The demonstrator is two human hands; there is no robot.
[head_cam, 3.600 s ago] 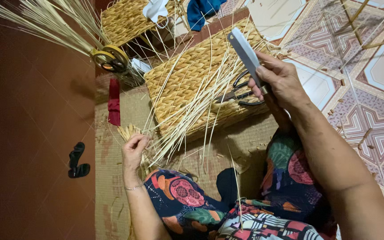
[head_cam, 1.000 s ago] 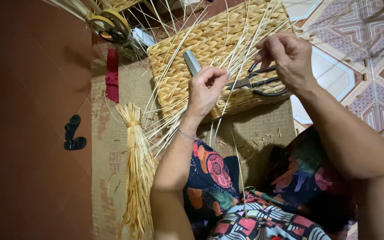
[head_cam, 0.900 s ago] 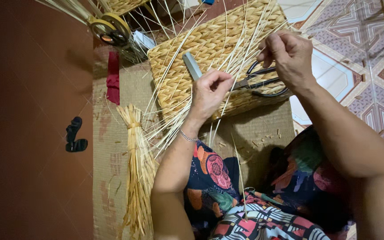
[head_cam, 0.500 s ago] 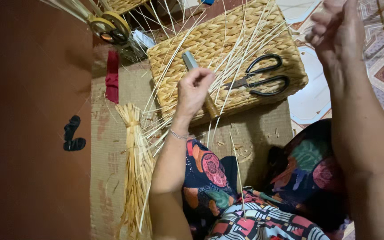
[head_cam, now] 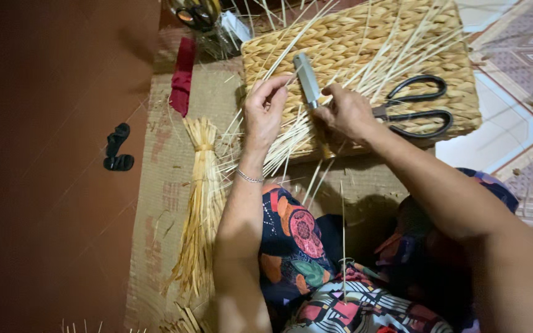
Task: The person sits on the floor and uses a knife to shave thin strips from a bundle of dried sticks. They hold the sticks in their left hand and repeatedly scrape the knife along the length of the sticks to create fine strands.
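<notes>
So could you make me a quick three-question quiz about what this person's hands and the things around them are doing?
1. True or false: the scissors lie on the woven basket.
2. Which hand grips the grey tool: A left, B right?
3. What lies on the mat left of the left arm?

Key: 1 true. 2 B. 3 A tied straw bundle.
</notes>
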